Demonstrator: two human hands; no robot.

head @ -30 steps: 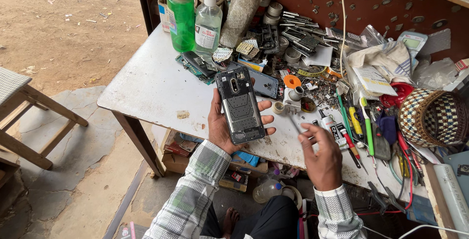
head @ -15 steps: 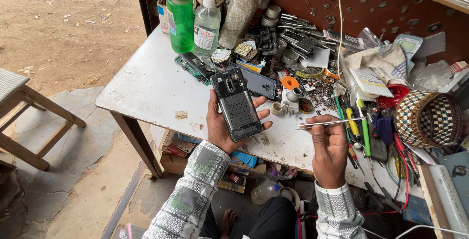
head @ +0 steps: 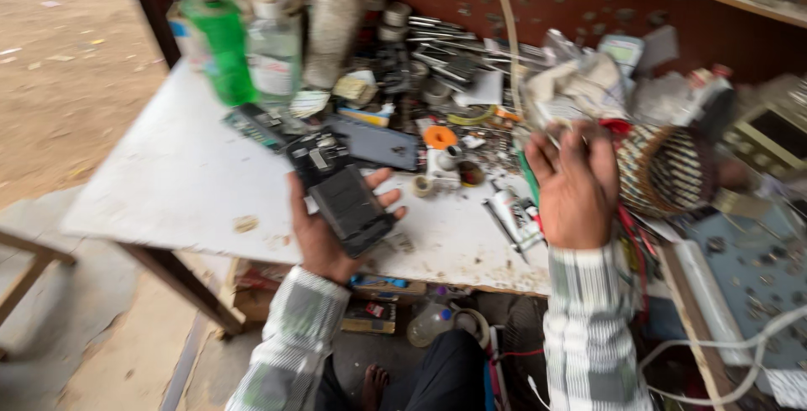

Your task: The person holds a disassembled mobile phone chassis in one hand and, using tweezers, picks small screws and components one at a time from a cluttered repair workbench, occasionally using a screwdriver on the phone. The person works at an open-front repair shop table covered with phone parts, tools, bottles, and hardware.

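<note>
The left hand (head: 324,239) is wrapped around an opened phone (head: 340,192) above the white table (head: 176,184); the right hand (head: 574,182), over the table's cluttered end, is blurry, so I cannot tell its grip.

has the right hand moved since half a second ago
Yes: the right hand went from the table's front edge toward the woven basket at the back.

Two hands: the left hand (head: 324,239) and the right hand (head: 573,184). One opened phone (head: 340,192). Two bottles on the surface (head: 185,176): one green bottle (head: 220,41), one clear bottle (head: 275,45). One orange disc (head: 440,136). One woven basket (head: 664,167). The small clutter is too blurred to count.
</note>
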